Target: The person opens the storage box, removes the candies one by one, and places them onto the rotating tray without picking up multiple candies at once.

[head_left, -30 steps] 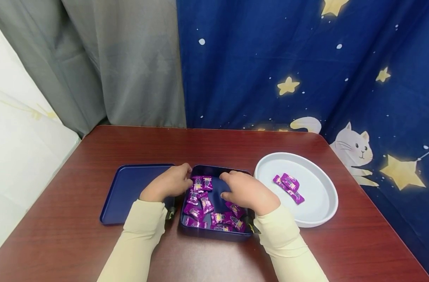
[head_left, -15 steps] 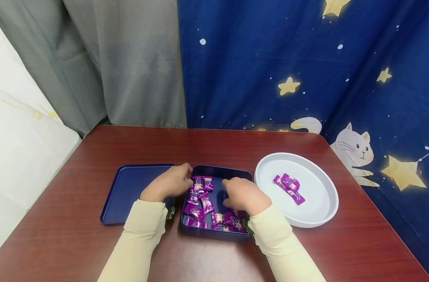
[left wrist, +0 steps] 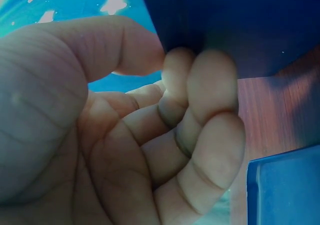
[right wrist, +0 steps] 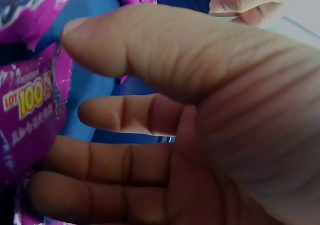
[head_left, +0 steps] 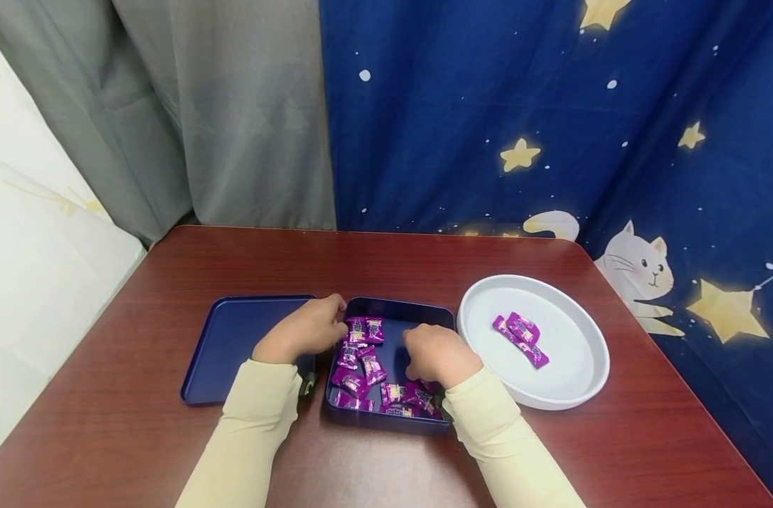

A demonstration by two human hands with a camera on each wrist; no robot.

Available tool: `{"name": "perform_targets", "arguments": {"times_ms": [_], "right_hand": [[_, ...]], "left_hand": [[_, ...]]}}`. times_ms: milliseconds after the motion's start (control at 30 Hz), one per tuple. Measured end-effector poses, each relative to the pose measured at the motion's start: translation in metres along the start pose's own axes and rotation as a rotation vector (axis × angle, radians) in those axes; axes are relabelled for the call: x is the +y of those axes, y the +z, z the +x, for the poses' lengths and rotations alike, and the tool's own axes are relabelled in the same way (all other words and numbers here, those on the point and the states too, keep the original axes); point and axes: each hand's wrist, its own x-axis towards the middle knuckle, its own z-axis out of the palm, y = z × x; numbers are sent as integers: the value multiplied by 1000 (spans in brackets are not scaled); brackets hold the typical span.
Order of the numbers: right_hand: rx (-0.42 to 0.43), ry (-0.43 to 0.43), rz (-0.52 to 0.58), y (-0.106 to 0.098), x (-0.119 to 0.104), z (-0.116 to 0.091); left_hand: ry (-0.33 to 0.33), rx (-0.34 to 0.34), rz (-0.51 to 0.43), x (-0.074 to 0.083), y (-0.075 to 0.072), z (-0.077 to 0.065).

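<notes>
Many candies [head_left: 373, 367]: contained in blue box [head_left: 386, 421]
Left hand [head_left: 305, 329]: blue box pinched
Right hand [head_left: 440, 355]: placed among candies — fingers released

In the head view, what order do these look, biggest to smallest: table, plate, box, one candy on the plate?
1. Table
2. Plate and box: too alike to rank
3. One candy
</notes>
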Motion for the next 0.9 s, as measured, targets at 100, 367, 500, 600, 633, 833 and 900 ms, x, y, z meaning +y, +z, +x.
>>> {"name": "perform_targets", "arguments": {"times_ms": [100, 367, 500, 600, 633, 833, 900], "right_hand": [[4, -28, -12, 2, 1, 1], [48, -145, -18, 6, 1, 3], [94, -193, 9, 6, 2, 4], [110, -214, 30, 6, 1, 4], [114, -220, 33, 6, 1, 4], [168, -278, 44, 6, 0, 9], [178, -286, 45, 7, -1, 11]], "left_hand": [[-2, 0, -1, 0, 0, 0], [-6, 3, 0, -1, 1, 1], [-9, 1, 0, -1, 1, 1], [-7, 1, -2, -1, 1, 1], [-6, 2, -2, -1, 1, 1], [0, 6, -12, -1, 0, 1], [2, 6, -11, -2, 0, 1]]}}
